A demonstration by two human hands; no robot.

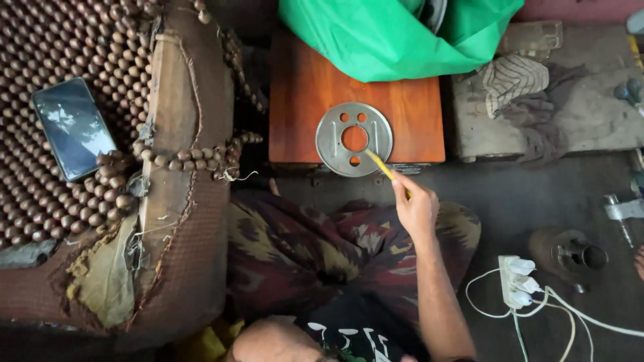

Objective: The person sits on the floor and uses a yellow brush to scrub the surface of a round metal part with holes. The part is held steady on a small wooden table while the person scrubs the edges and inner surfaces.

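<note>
1. At centre of the head view, your right hand [416, 208] is gripping a yellow pencil [384, 167], fingers closed around its lower end, forearm running down to the bottom edge of the frame.
2. The pencil is slanting up and left, and its tip is touching the lower right part of a round metal disc [354, 139].
3. That disc is lying flat on a reddish wooden board [302, 100], near the board's front edge; it is showing one big centre hole, smaller round holes around it and two slots at the sides.
4. Your left hand is not showing anywhere, so its state is not readable.
5. A green plastic sheet [376, 40] is bunching over the far edge of the board, just above the disc but not touching it.
6. Your lap, in patterned dark cloth [302, 248], is sitting right below the board.
7. On the left, a worn seat with a wooden bead cover [60, 47] is carrying a dark phone [74, 127] lying face up.
8. On the right, a striped rag [513, 77] is resting on a grey slab [590, 114].
9. Lower right, a white power strip [518, 281] with white cables is lying on the floor, near a dark metal cylinder [570, 251].
</note>
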